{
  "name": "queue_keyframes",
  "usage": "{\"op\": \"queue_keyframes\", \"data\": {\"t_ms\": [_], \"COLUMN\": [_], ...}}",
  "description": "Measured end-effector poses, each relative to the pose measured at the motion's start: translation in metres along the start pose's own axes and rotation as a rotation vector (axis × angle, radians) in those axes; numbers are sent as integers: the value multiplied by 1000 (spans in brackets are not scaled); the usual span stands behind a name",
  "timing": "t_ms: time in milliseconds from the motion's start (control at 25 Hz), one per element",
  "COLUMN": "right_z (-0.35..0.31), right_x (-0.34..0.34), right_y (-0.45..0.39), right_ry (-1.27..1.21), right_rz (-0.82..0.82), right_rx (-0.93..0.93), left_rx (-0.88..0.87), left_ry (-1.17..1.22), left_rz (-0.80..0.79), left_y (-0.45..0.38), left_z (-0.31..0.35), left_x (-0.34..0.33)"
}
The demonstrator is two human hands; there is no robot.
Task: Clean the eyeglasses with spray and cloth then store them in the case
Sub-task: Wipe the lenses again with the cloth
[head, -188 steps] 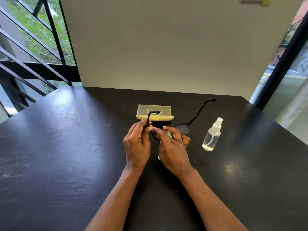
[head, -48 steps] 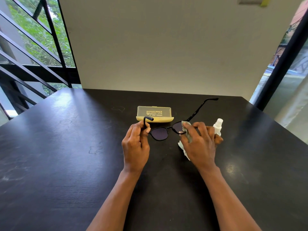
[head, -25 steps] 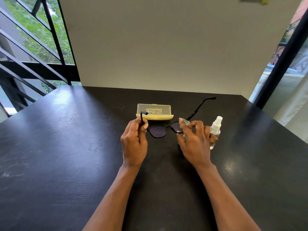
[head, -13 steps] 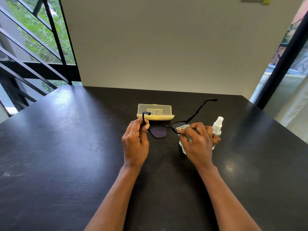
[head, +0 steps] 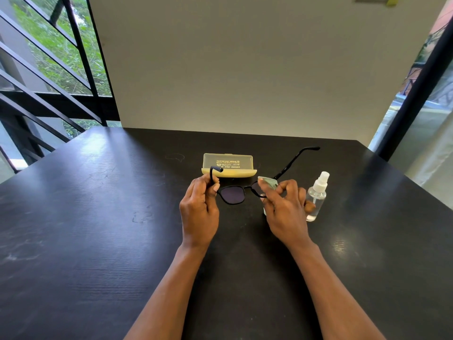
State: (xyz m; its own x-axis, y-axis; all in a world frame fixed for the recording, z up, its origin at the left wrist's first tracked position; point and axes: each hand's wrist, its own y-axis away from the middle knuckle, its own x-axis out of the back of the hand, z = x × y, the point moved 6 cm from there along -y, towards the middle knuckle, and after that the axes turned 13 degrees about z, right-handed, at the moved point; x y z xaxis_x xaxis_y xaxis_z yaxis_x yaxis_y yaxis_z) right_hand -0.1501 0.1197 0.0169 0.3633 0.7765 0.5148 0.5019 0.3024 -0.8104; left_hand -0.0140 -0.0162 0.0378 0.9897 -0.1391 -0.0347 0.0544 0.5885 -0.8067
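left hand (head: 199,212) pinches eyeglasses (head: 232,194) temple | right hand (head: 284,209) presses cloth (head: 268,182) on lens | case (head: 228,165) at 12 o'clock

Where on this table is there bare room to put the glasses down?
Bare black table left of the left hand, and the near right corner. Crowded centre: yellow plastic case, dark-framed eyeglasses, green cloth in the right hand, clear spray bottle.

dark-lensed black eyeglasses (head: 231,194) unfolded, pale cloth (head: 268,182) over one lens, yellow case (head: 228,165) shut, clear spray bottle (head: 316,196) upright.
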Motion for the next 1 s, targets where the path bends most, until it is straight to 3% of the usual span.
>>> {"op": "queue_keyframes", "data": {"t_ms": [520, 1000], "right_z": [2, 11], "right_x": [19, 15], "right_y": [-4, -9], "right_ry": [-147, -583], "right_rz": [241, 96], "right_rx": [33, -251], "left_rx": [39, 118], "left_ry": [12, -28], "left_rz": [36, 113], "left_y": [-2, -7], "left_z": [-4, -14], "left_x": [2, 10]}}
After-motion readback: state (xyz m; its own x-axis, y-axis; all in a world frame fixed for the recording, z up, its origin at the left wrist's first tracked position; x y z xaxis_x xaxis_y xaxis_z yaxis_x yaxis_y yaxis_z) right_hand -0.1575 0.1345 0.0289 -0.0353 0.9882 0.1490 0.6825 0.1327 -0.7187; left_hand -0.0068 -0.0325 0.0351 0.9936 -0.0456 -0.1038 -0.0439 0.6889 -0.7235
